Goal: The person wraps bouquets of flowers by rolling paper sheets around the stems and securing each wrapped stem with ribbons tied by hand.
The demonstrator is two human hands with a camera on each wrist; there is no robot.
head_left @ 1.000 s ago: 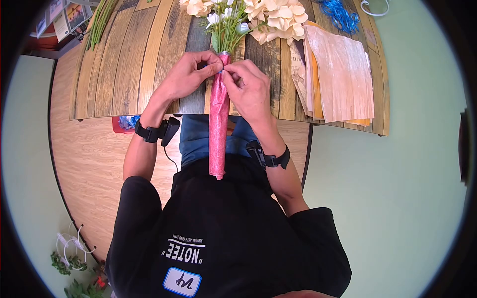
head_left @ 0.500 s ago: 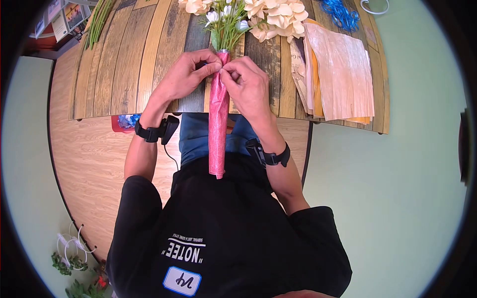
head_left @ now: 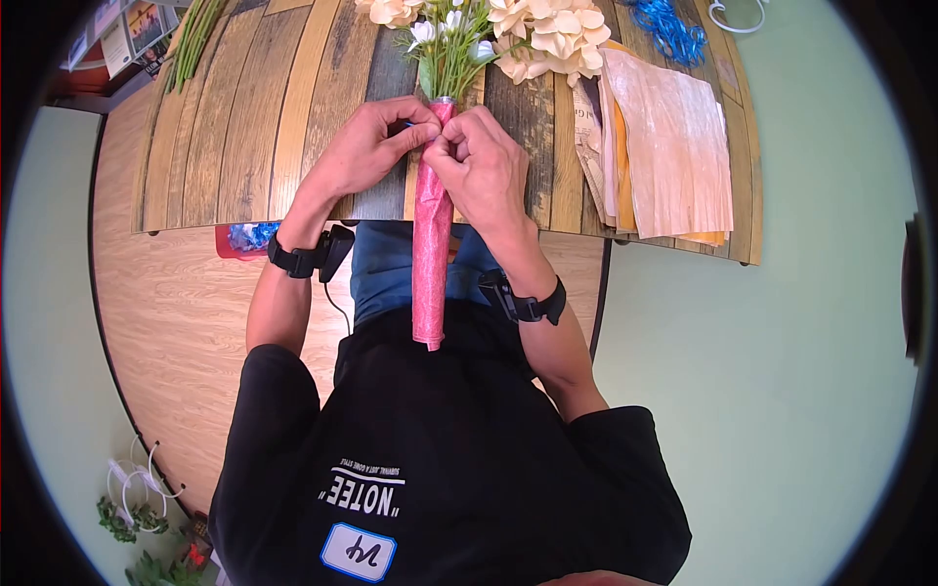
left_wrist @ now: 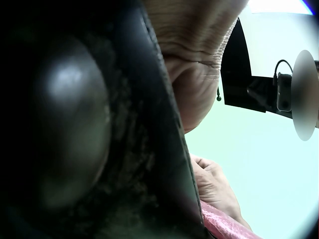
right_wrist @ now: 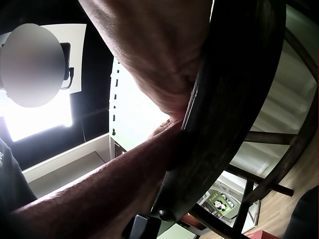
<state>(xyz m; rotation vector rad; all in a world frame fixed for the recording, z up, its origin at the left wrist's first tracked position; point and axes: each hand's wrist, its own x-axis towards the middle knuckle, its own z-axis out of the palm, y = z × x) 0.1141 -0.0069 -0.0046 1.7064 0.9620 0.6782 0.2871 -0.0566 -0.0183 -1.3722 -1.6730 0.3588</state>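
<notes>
A long pink-wrapped tube [head_left: 429,254] runs down from the table edge toward the person's lap, with green stems and small white flowers [head_left: 451,44] rising from its top. Near that top, the left hand [head_left: 376,146] pinches a bit of blue material against the wrap with thumb and forefinger. Close beside it on the right, the right hand [head_left: 481,166] has its thumb and forefinger pinched together at the wrap; what lies between those fingertips is hidden. In the left wrist view, part of the pink wrap [left_wrist: 227,225] shows below a hand.
Cream flowers [head_left: 557,37] lie at the table's far side. Stacked wrapping sheets [head_left: 674,146] rest at the right, with blue ribbon [head_left: 672,29] behind them. Green stems [head_left: 195,44] lie at the far left. A red container with blue material [head_left: 244,240] stands below the table edge.
The right hand has shifted slightly left and its fingers have drawn closer together over the wrap. The left hand keeps its pinch in nearly the same place.
</notes>
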